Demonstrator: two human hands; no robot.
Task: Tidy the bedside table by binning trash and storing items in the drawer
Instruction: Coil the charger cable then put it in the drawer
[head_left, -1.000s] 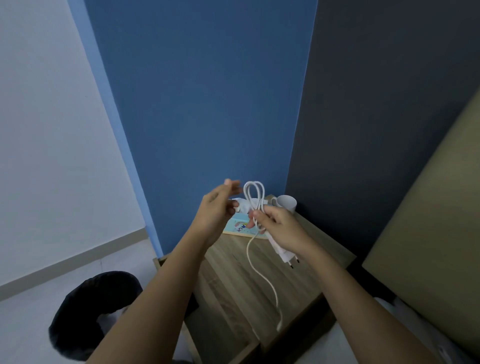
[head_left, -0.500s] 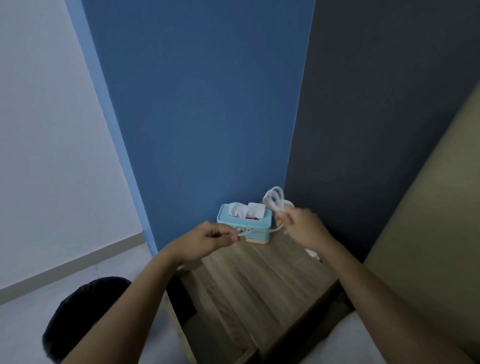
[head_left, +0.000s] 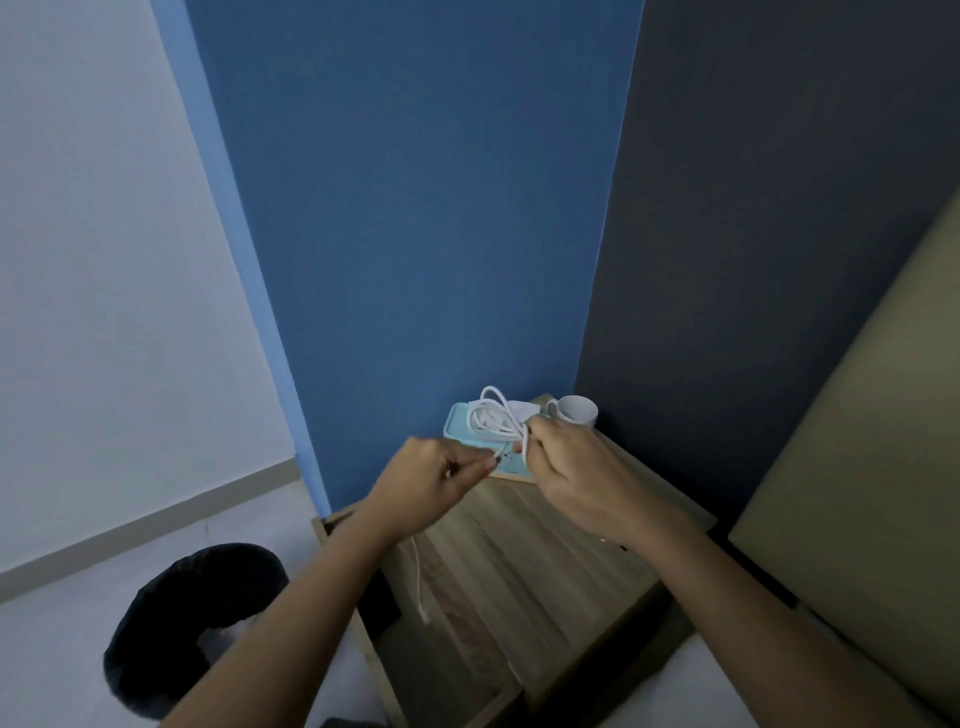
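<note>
Both hands hold a white charger cable (head_left: 491, 415) above the wooden bedside table (head_left: 524, 561). My right hand (head_left: 576, 478) grips the bundle of loops, which stands up over its thumb. My left hand (head_left: 431, 483) pinches a strand of the same cable; the free end hangs down below it to a small plug (head_left: 425, 616) over the open drawer (head_left: 452, 670). Behind the hands a light blue tissue box (head_left: 457, 431) sits at the back of the table, partly hidden. A white mug (head_left: 576, 410) stands in the back right corner.
A bin lined with a black bag (head_left: 192, 618) stands on the pale floor to the left of the table. A blue wall and a dark grey wall meet behind the table. An olive-coloured bed headboard (head_left: 862, 499) rises on the right.
The hands have come closer together and the coil has more loops. The cable's free end now hangs from my left hand over the drawer. The view has shifted slightly.
</note>
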